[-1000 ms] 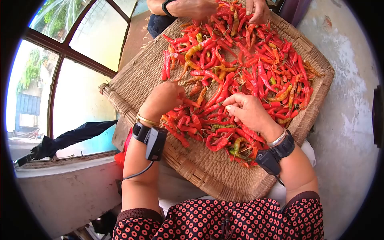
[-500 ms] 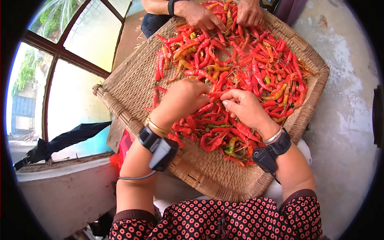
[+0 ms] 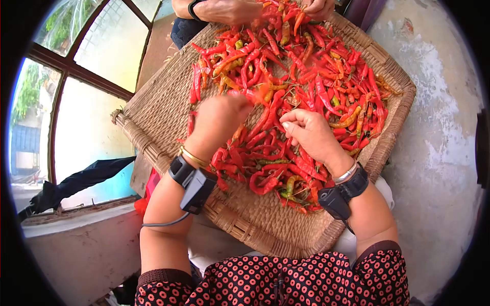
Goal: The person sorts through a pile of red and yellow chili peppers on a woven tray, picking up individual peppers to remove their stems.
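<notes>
Red chili peppers (image 3: 326, 94), with some orange, yellow and green ones among them, lie in a woven basket tray (image 3: 153, 109). My left hand (image 3: 219, 120) is over the left part of the pile, its fingers curled and smeared by motion. A blurred orange-red chili pepper (image 3: 264, 93) shows at its fingertips. My right hand (image 3: 311, 133) hovers above the middle of the pile, thumb and forefinger pinched together. Whatever may be between them is too small to make out.
Across the tray, another person's hands (image 3: 229, 10) are over the far peppers. A folded black umbrella (image 3: 84, 181) leans by the window (image 3: 94, 104) on the left. Concrete floor (image 3: 429, 204) lies to the right.
My left hand has moved left and away from my right hand, which stays nearly in place. The other person's hands have drawn back toward the far edge.
</notes>
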The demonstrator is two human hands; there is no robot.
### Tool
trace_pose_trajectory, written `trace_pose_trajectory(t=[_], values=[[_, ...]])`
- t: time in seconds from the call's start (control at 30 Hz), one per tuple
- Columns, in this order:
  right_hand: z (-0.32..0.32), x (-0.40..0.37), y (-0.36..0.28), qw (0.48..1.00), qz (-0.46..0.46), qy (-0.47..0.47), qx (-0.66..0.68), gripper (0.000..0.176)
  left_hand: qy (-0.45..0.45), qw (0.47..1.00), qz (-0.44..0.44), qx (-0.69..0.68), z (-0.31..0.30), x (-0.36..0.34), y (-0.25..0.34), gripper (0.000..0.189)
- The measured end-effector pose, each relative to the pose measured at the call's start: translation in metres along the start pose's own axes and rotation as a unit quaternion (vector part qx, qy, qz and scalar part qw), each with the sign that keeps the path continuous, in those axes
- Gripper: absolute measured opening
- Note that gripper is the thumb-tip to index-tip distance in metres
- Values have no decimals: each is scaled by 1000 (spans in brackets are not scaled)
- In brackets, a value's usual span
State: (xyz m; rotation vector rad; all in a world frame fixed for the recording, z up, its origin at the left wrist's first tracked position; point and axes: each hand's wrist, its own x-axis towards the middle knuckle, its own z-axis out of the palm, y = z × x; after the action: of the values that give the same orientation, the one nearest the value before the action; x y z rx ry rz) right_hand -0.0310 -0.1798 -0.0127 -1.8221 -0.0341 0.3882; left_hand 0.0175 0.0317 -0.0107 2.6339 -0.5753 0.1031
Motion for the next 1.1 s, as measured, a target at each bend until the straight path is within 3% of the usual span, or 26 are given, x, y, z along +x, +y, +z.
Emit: trace_pose_trajectory(t=[0.03, 0.17, 0.23, 0.27, 0.37, 0.43, 0.5, 0.63, 0.7, 0.77, 0.83, 0.87, 0.93, 0.97, 1.03, 1.1], values=[[0, 0, -1, 1000, 0, -1, 0, 18, 82, 995, -46, 11, -2, 2, -2, 20], [0, 1, 0, 1000, -7, 5, -9, 19, 184, 980, -61, 37, -7, 1, 3, 23], [1, 1, 1, 1000, -6, 3, -6, 19, -34, 999, 2, 3, 6, -7, 16, 31], [2, 0, 0, 1000, -6, 4, 4, 19, -75, 997, 17, 18, 16, -11, 18, 39], [3, 2, 9, 1000, -7, 5, 12, 21, -137, 990, -17, -13, 26, -15, 22, 46], [3, 2, 12, 1000, -5, 6, 12, 22, -99, 992, 5, -74, 32, -16, 17, 51], [4, 3, 12, 999, -16, -6, -36, 23, -135, 968, -49, -204, 34, -16, 16, 43], [7, 5, 14, 999, 11, -48, -13, 22, -211, 963, -43, -161, 34, -14, 10, 28], [6, 4, 14, 999, -10, -28, -15, 24, -240, 938, -71, -240, 23, -14, 11, 16], [3, 2, 5, 999, -4, -16, -31, 24, -267, 929, -55, -252, 3, -9, 10, 17], [3, 1, 7, 999, 3, -2, -43, 24, -173, 892, -145, -391, -12, -6, 13, 16], [5, 3, 14, 999, -7, -16, -44, 24, -174, 893, -144, -390, -13, -2, 12, 16], [5, 3, 16, 998, -18, -31, -48, 25, 73, 899, -142, -407, -13, 4, 11, 20], [6, 1, 14, 995, -24, -46, -80, 25, 74, 899, -142, -407, -11, 2, 10, 20], [6, 0, 13, 991, -29, -61, -112, 25, 46, 991, -33, -118, -8, -4, 9, 21], [6, 0, 18, 975, -60, -135, -166, 27, -87, 990, 25, -109, 1, -11, 15, 17]])
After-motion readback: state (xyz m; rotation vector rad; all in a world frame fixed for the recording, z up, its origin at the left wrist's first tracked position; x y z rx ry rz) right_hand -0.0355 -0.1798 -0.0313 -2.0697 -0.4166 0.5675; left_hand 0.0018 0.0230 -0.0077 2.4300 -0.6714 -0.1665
